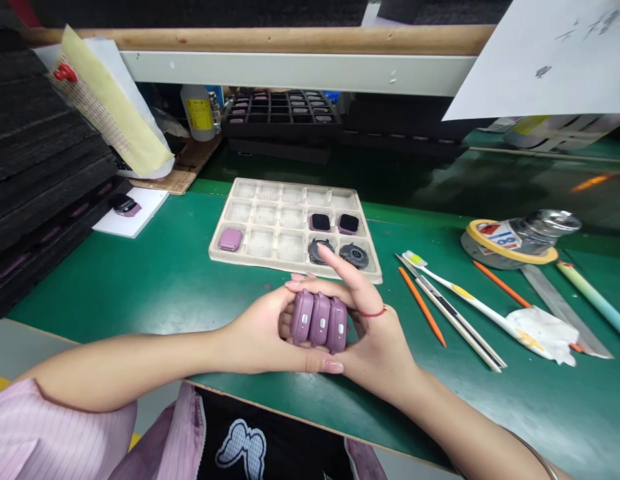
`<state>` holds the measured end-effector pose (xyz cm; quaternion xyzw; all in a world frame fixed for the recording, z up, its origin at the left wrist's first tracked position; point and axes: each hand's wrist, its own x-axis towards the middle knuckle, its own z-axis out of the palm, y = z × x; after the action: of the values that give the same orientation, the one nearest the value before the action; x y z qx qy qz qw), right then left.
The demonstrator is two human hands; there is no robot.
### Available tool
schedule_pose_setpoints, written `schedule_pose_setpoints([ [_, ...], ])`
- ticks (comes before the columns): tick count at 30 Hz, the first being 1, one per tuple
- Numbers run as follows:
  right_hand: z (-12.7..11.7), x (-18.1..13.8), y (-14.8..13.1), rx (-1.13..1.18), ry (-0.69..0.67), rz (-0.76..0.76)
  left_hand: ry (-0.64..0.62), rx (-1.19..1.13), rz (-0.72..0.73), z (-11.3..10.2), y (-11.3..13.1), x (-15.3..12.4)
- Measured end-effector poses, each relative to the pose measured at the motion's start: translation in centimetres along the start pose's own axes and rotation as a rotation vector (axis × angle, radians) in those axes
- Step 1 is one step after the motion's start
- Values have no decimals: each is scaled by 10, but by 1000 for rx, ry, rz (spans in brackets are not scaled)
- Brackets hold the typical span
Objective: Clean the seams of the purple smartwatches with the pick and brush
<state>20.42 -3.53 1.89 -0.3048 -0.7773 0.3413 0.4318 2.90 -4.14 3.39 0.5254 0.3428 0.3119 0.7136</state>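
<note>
"Three purple watch bodies [319, 322] sat where?"

"Pressed side by side between the hands: the left hand [255, 337] cupped them, and the right hand [377, 350] closed around the other end."

"And farther out?"

"A tray [290, 263] on the green surface [115, 293] held one purple body [231, 239], two black-faced units [320, 222] and two round dark parts [354, 256]."

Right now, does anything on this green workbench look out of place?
One thing does: a crumpled, yellow-stained tissue lies bunched over the end of a white tool, near an orange stick. It looks odd because it is loose, used-looking litter among tools laid out side by side.
</note>
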Motion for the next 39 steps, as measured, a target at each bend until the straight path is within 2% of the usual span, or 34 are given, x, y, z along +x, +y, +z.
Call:
schedule_pose_setpoints([
  [3, 2, -1, 2, -46, -8, -45, 5, -19, -6, -2, 0, 1],
  [7, 4, -1, 3, -115, -44, -122, 70, 102, -12, -4, 1, 2],
  [11, -1, -1, -2, -51, -45, -117, 143, 224, 90, -5, 3, -1],
  [15, -8, -1, -2, 221, 99, 67, 149, 361, 296, -6, 2, -4],
  [18, -7, 0, 2, 421, 163, 232, 162, 471, 380, -6, 0, -6],
  [25, -1, 0, 2, 691, -11, 583, 149, 579, 482, -5, 0, -7],
  [28, -3, -1, 1, 724, -90, 664, 140, 588, 533, -5, -1, -5],
  [32, -4, 1, -5, 679, -141, 652, 182, 640, 536, -6, -6, -4],
  [36, -1, 6, -11, 601, -136, 645, 126, 562, 541, -7, -8, -2],
  [39, 2, 6, -12, 497, -80, 521, 100, 523, 520, -8, -7, -3],
])
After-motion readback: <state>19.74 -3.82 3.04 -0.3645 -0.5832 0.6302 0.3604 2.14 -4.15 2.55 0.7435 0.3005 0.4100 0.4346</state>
